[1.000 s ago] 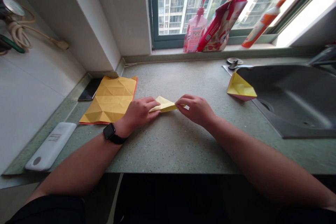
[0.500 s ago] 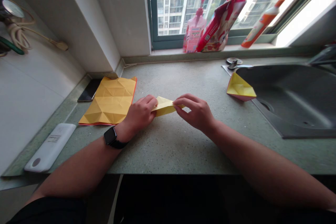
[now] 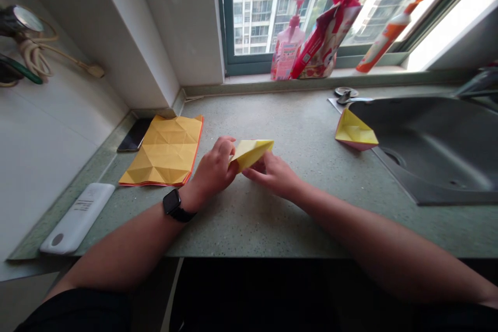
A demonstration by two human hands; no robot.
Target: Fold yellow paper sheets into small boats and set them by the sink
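Observation:
A folded yellow paper piece (image 3: 252, 151) is lifted a little above the speckled green counter (image 3: 272, 207), tilted up toward the right. My left hand (image 3: 213, 171), with a black watch on its wrist, pinches the paper's left end. My right hand (image 3: 272, 175) sits under and behind the paper's near edge, fingers curled onto it. A finished yellow and pink folded paper shape (image 3: 355, 135) rests beside the sink rim at the right.
A stack of creased yellow sheets (image 3: 165, 151) lies at the left, a dark phone (image 3: 134, 135) behind it and a white power bank (image 3: 75, 218) nearer. A dark sink (image 3: 431, 145) fills the right. Bottles (image 3: 287, 49) and a red pouch (image 3: 321, 39) stand on the window sill.
The paper has been raised off the counter and opened out wider. My right hand slid left and under it; my left hand stayed on its left end.

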